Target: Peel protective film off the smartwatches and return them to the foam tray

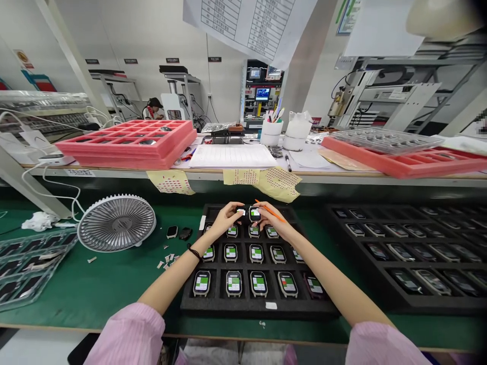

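A black foam tray (pixel 243 303) lies in front of me, with several smartwatches in its pockets, most with lit green and white screens. At its far row, my left hand (pixel 227 217) has its fingers closed on a smartwatch (pixel 241 211), partly hidden by the fingers. Beside it, my right hand (pixel 269 218) grips another smartwatch (pixel 254 214) by its edge, screen up. A thin orange stick (pixel 271 211) also rests in the right hand, slanting across the fingers. Whether either watch is fully out of its pocket, I cannot tell.
A second black tray of watches (pixel 395 299) is at right. On the left stand a round fan (pixel 117 223), two loose watches (pixel 172 232), small white scraps (pixel 167 261) and a clear tray (pixel 57 261). Above, a shelf holds red foam trays (pixel 167 157) and papers (pixel 233 156).
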A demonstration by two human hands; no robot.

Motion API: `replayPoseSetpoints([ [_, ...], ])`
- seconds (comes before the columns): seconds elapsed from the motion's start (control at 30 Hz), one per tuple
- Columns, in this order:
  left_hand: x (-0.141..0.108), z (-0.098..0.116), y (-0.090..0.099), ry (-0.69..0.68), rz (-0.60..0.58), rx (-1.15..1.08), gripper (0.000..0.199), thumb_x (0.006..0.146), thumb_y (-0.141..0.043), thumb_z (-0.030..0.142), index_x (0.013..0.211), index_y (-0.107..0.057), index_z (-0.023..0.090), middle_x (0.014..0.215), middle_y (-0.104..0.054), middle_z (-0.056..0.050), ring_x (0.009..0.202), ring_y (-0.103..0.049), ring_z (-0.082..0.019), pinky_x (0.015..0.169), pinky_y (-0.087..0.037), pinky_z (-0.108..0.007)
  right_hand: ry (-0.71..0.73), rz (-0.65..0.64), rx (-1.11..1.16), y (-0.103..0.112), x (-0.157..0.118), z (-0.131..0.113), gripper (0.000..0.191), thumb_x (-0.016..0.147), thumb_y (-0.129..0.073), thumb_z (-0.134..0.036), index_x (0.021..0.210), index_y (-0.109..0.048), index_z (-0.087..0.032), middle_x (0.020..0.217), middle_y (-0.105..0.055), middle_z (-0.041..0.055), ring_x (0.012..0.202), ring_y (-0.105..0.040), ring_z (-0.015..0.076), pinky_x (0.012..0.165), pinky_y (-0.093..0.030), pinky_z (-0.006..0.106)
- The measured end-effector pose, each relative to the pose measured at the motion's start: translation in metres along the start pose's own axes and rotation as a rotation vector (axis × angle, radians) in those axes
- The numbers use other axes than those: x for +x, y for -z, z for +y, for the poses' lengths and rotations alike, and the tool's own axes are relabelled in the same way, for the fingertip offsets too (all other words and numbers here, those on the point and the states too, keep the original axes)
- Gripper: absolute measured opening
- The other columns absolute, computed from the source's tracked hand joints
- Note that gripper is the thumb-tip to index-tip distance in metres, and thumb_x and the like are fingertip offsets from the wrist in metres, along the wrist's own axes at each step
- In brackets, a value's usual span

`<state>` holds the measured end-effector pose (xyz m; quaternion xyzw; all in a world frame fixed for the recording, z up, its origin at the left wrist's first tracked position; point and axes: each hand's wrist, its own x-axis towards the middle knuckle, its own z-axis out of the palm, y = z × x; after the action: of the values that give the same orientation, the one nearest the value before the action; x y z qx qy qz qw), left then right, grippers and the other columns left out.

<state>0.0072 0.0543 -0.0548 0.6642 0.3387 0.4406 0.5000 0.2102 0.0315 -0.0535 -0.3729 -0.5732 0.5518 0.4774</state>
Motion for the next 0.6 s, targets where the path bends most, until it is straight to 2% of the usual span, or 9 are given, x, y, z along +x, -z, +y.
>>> replayPoseSetpoints([
  [0.13,0.0000,-0.0023,-0.0006,-0.029,0.011,0.013,0.035,0.078,-0.064,0.036,0.106,-0.058,0.015,0.098,-0.060,-0.006,0.063,-0.056,-0.008,0.049,-0.046,-0.018,0.018,-0.051,-0.003,-0.0006,-0.0012,-0.0005,0.030,0.081,-0.064,-0.035,0.107,-0.052,-0.024,0.102,-0.060,0.0042,0.070,-0.070,0.0176,0.051,-0.054,0.025],
  [0.23,0.0001,-0.0021,-0.0007,-0.038,0.017,0.015,0.035,0.077,-0.066,0.036,0.104,-0.058,0.015,0.098,-0.060,-0.006,0.068,-0.057,-0.010,0.057,-0.051,-0.021,0.018,-0.055,-0.017,-0.0017,-0.0023,-0.0021,0.032,0.081,-0.064,-0.035,0.107,-0.052,-0.024,0.103,-0.059,0.0044,0.070,-0.070,0.0174,0.051,-0.055,0.026],
  [0.4,-0.0005,0.0019,0.0011,0.013,0.000,0.004,0.034,0.083,-0.058,0.039,0.108,-0.059,0.017,0.098,-0.061,-0.006,0.062,-0.054,-0.009,0.040,-0.038,-0.015,0.051,-0.061,-0.042,-0.0024,-0.0035,-0.0037,0.032,0.081,-0.064,-0.037,0.107,-0.051,-0.024,0.103,-0.058,0.0042,0.070,-0.069,0.0162,0.052,-0.055,0.026],
  [0.6,-0.0001,0.0001,0.0017,0.000,0.010,0.016,0.034,0.080,-0.061,0.037,0.107,-0.059,0.017,0.098,-0.061,-0.007,0.060,-0.053,-0.009,0.038,-0.035,-0.014,0.036,-0.017,-0.030,-0.0017,-0.0025,-0.0025,0.029,0.081,-0.062,-0.040,0.104,-0.053,-0.024,0.092,-0.059,0.0017,0.067,-0.070,0.0168,0.049,-0.054,0.025],
])
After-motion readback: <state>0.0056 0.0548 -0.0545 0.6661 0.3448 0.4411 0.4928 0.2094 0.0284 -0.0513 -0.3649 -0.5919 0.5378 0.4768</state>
